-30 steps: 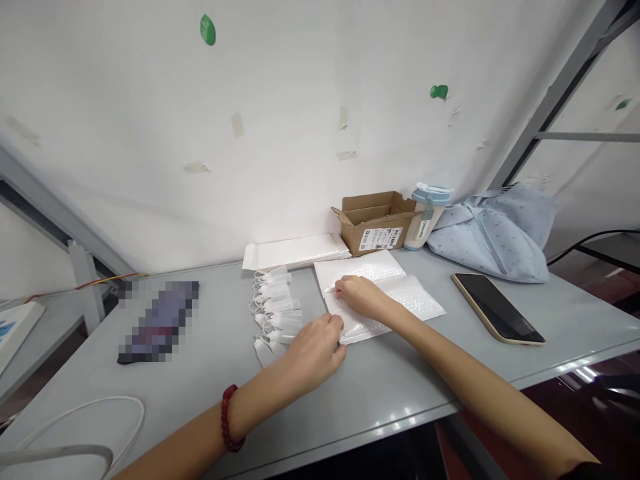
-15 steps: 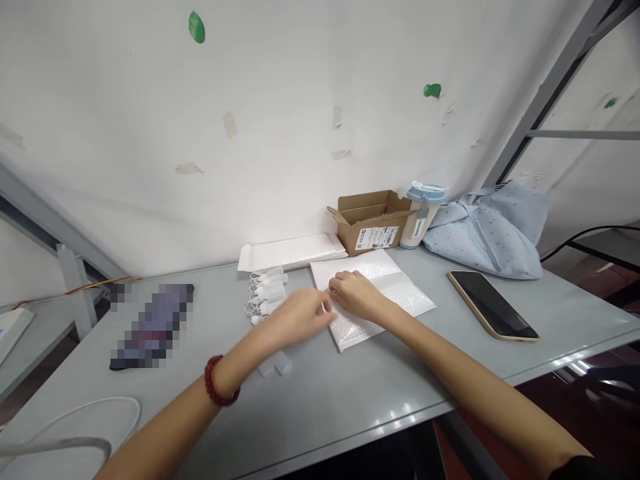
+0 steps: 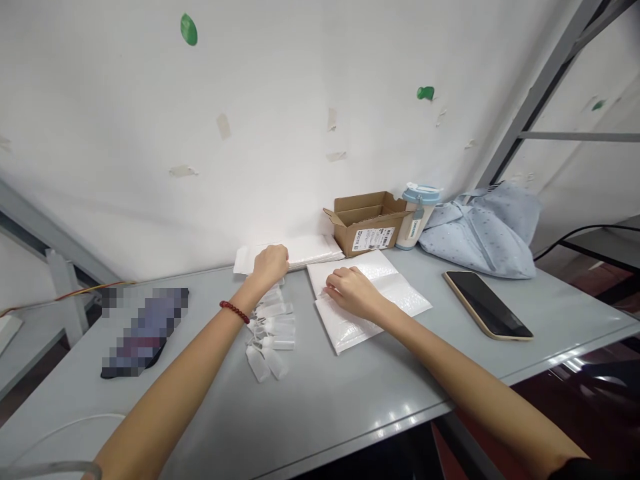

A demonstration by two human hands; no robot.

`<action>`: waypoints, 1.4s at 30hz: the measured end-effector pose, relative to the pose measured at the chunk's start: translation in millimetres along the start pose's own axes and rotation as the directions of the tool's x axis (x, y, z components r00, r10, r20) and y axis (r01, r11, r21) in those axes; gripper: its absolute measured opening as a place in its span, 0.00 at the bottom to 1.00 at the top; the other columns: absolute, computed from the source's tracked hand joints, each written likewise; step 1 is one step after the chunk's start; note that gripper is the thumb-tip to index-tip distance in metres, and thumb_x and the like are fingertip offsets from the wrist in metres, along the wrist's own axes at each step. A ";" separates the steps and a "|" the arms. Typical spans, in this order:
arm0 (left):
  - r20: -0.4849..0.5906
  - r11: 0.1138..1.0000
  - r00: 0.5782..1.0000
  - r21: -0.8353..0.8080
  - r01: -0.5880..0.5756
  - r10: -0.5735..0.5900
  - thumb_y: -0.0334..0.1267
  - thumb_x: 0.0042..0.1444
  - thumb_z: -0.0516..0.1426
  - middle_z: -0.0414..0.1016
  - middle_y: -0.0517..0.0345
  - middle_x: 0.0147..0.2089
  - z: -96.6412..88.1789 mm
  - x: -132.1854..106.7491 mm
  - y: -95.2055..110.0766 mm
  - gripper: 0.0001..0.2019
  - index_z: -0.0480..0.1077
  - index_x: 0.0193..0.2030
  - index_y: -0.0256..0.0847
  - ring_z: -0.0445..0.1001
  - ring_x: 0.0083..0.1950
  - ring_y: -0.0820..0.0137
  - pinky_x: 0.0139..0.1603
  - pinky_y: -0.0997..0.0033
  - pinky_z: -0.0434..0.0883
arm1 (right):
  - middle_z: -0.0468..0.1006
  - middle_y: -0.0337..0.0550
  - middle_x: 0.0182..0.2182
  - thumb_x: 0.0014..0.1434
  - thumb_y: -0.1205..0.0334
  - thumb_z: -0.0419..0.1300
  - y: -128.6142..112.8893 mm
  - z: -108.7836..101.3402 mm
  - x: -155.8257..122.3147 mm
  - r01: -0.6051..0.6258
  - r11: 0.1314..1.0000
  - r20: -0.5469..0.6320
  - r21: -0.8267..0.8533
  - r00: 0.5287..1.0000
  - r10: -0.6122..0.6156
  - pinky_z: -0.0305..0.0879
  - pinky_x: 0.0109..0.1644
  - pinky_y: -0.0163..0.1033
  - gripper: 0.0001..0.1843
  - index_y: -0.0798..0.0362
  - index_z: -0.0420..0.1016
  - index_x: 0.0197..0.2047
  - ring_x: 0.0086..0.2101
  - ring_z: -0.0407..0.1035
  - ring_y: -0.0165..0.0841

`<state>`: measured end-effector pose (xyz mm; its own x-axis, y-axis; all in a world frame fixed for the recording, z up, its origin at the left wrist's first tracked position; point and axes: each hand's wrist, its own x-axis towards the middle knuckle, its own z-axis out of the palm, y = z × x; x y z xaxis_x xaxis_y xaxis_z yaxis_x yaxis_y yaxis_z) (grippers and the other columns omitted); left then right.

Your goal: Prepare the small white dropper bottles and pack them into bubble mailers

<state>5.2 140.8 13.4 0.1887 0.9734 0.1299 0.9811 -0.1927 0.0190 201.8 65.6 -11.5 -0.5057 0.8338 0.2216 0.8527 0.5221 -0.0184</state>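
A white bubble mailer (image 3: 367, 329) lies on the grey table with a fold or flap line across it. My right hand (image 3: 351, 291) rests on its left part, fingers curled and pinching its edge. My left hand (image 3: 271, 264), with a red bead bracelet at the wrist, is closed at the far end of a row of small translucent white pouches or tubes with loops (image 3: 277, 327). It covers part of a stack of flat white mailers (image 3: 315, 250) against the wall. What its fingers hold, if anything, is hidden.
An open cardboard box (image 3: 370, 227) and a blue-lidded cup (image 3: 417, 217) stand at the back. Beside them slumps a light blue cloth bag (image 3: 480, 240). A phone (image 3: 487, 305) lies at right, a blurred-out dark item (image 3: 147, 333) at left. A white cable (image 3: 70, 427) runs front left.
My left hand has moved from beside the mailer, up and left to the far end of the row of small pouches. My right hand stays on the mailer.
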 end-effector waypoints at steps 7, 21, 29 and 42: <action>-0.076 0.990 0.994 0.123 -0.064 0.074 0.26 0.53 0.47 0.75 0.42 0.35 7.2 -5.0 2.1 0.14 0.74 0.33 0.33 0.74 0.37 0.57 0.31 0.66 0.67 | 0.75 0.47 0.34 0.63 0.64 0.51 -1.9 0.1 -0.7 0.022 1.000 -0.037 0.016 0.999 -0.021 0.54 0.40 0.38 0.10 0.57 0.72 0.35 0.37 0.68 0.35; -0.434 0.858 0.752 0.378 -0.347 0.495 0.25 0.57 0.49 0.69 0.51 0.29 -12.3 -62.2 20.7 0.12 0.69 0.26 0.36 0.68 0.35 0.64 0.27 0.68 0.62 | 0.62 0.61 0.54 0.59 0.72 0.50 -2.3 6.8 -1.8 0.106 0.981 -0.510 -0.163 0.842 -0.176 0.59 0.49 0.49 0.17 0.58 0.65 0.51 0.53 0.58 0.47; -0.634 0.818 0.525 0.366 -0.443 0.568 0.24 0.55 0.53 0.72 0.57 0.29 -9.3 -95.9 17.1 0.08 0.68 0.28 0.38 0.67 0.32 0.69 0.33 0.71 0.63 | 0.65 0.60 0.57 0.58 0.80 0.40 0.2 10.0 -2.2 0.159 0.944 -0.448 -0.288 0.849 -0.280 0.60 0.52 0.49 0.25 0.62 0.62 0.56 0.55 0.61 0.40; -0.053 0.653 0.830 -0.646 0.395 -0.556 0.45 0.46 0.56 0.78 0.45 0.36 3.0 -81.0 -84.5 0.13 0.73 0.30 0.37 0.73 0.45 0.50 0.47 0.59 0.64 | 0.66 0.61 0.56 0.60 0.74 0.48 -4.2 22.8 -1.0 0.163 0.968 -0.304 -0.191 0.928 -0.216 0.62 0.49 0.47 0.17 0.61 0.67 0.51 0.51 0.66 0.42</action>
<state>-92.9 78.7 -1.7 -0.3907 0.9082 0.1499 0.6867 0.1791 0.7046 195.7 66.7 -33.8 -0.6139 0.6060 0.5059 0.7679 0.6070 0.2048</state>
